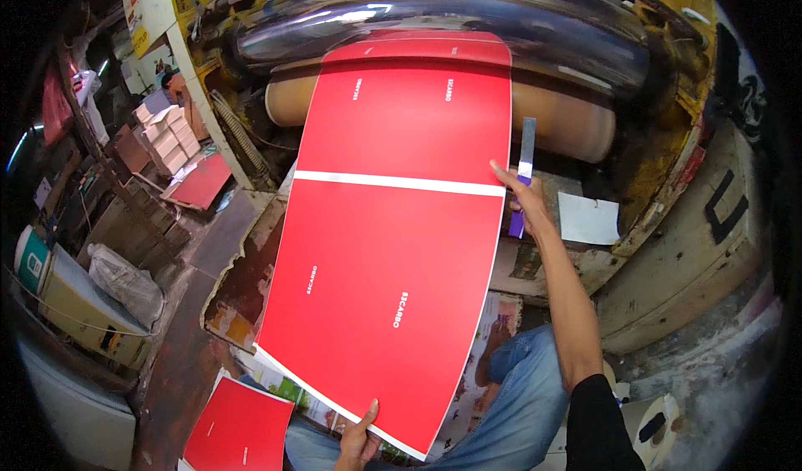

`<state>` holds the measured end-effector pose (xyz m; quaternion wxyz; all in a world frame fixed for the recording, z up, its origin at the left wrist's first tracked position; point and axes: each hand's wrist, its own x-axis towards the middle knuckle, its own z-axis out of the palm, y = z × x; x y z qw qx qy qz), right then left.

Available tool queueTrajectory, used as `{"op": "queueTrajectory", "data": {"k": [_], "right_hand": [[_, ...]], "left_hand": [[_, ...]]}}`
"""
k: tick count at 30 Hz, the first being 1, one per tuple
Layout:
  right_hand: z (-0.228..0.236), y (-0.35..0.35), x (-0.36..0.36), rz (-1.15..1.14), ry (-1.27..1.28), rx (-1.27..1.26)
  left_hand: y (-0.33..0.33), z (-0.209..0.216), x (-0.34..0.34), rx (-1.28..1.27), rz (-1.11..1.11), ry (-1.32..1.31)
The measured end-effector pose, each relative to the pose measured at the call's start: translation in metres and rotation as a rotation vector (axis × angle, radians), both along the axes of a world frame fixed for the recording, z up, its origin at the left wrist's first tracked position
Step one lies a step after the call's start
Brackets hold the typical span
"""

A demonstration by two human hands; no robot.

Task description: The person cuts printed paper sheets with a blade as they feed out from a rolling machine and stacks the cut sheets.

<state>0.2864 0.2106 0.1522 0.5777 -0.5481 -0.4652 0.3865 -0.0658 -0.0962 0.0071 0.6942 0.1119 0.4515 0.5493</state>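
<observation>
A long red printed sheet (384, 245) with white edges and a white cross band slopes from the machine's rollers down toward my lap. Its far end lies against the shiny metal roller (451, 32). My left hand (359, 440) pinches the near bottom edge, thumb on top and fingers underneath. At the sheet's right edge, beside the white band, my right hand (526, 197) is closed round a purple-handled knife (517, 220) with a long flat metal blade pointing up. The right thumb touches the sheet's edge.
A brown roller (568, 120) runs behind the sheet. On the ledge at right lies a white paper piece (589, 218). Another red sheet (238, 427) lies low at left. Further left are stacked pale blocks (171, 137) and a wrapped grey bundle (125, 283). A cream metal cabinet (685, 262) borders the right.
</observation>
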Motion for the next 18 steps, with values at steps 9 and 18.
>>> {"op": "queueTrajectory", "data": {"k": [9, 18], "right_hand": [[-0.072, 0.015, 0.015, 0.072, -0.239, -0.091], [-0.036, -0.031, -0.02, 0.17, -0.436, -0.265]], "left_hand": [[-0.069, -0.033, -0.084, -0.096, 0.011, -0.102], [-0.089, -0.057, -0.121, -0.17, 0.099, 0.091]]}}
